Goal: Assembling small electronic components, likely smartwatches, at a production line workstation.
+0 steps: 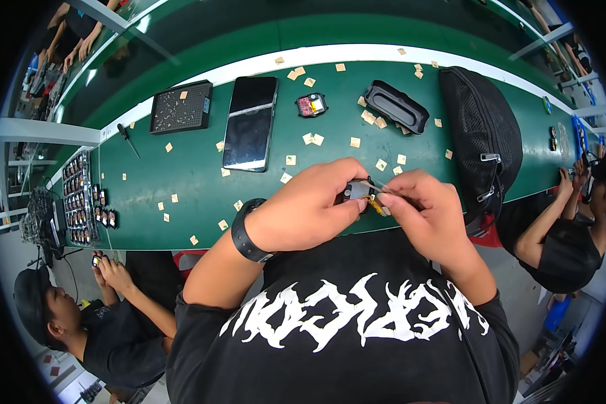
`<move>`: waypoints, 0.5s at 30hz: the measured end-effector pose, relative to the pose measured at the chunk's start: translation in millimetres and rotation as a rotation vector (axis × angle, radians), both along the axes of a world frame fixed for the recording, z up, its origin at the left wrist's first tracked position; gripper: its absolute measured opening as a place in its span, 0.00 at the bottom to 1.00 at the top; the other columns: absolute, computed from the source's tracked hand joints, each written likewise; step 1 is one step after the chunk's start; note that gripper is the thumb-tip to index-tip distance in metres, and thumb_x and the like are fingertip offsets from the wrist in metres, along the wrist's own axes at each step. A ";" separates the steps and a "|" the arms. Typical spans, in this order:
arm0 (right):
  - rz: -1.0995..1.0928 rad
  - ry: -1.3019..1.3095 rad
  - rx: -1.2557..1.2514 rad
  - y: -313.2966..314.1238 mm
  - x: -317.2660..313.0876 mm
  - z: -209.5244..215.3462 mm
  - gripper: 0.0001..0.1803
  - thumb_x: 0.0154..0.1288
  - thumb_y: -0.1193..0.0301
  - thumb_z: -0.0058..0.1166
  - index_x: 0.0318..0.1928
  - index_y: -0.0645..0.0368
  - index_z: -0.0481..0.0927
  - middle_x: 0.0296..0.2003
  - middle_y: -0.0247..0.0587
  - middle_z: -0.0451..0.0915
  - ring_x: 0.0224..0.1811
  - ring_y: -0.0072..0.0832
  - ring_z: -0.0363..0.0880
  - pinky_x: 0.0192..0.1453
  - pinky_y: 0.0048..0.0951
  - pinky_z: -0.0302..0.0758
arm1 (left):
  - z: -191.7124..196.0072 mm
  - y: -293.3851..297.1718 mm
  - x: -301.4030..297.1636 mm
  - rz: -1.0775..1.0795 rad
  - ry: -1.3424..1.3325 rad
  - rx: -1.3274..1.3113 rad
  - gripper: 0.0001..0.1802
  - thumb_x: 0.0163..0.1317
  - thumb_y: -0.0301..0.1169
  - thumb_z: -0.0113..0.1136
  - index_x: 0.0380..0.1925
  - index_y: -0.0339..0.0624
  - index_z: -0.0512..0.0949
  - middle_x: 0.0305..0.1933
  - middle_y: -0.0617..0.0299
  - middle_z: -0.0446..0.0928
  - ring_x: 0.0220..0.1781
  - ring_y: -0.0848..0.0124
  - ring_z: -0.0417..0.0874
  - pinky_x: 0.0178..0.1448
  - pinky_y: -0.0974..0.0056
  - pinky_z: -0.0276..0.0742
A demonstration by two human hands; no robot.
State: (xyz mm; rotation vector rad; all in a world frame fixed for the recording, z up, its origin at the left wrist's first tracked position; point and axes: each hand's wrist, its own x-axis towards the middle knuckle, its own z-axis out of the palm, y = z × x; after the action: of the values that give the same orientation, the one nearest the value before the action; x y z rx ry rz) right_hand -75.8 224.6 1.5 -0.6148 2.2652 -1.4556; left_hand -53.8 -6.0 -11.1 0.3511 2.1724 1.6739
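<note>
Left hand grip closed on small black module; right hand pinching tweezers; tan square labels scattered.

Green work table, white stripe along far edge. Black smartphone flat, mid-table. Black perforated square tray left of it, toward far edge. Small black screwdriver near left end. Small black module with red inside right of phone. Black oval plastic frame further right. Black mesh cap at right end. Tan paper squares scattered all over. Rack of small black parts at left near corner.
</note>
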 end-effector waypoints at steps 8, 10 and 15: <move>-0.057 -0.288 -0.219 -0.2 3.6 -10.1 0.12 0.66 0.77 0.66 0.46 0.68 0.81 0.32 0.34 0.83 0.27 0.14 0.75 0.30 0.19 0.70 | -8.3 4.4 7.3 0.175 -0.250 0.211 0.11 0.70 0.22 0.60 0.50 0.32 0.77 0.37 0.64 0.79 0.33 0.83 0.77 0.33 0.74 0.72; -0.041 -0.018 -0.059 -1.8 -0.7 -13.0 0.12 0.66 0.76 0.67 0.46 0.68 0.82 0.30 0.33 0.83 0.27 0.13 0.74 0.29 0.19 0.69 | -6.0 3.9 5.4 0.150 -0.259 0.136 0.11 0.70 0.22 0.59 0.51 0.31 0.77 0.39 0.64 0.80 0.35 0.84 0.77 0.35 0.75 0.72; -0.178 -0.352 -0.313 -4.3 -0.8 -16.9 0.08 0.73 0.74 0.60 0.45 0.68 0.82 0.32 0.32 0.82 0.30 0.10 0.74 0.32 0.17 0.69 | -11.5 8.5 12.5 0.181 -0.255 0.205 0.13 0.73 0.23 0.57 0.55 0.30 0.76 0.43 0.66 0.80 0.39 0.85 0.77 0.40 0.76 0.73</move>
State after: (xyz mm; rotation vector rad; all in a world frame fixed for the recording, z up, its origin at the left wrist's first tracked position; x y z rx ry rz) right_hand -76.6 220.3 -15.4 -0.2185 1.8742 -1.8593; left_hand -41.3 2.5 -22.6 -0.0093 1.8999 1.9284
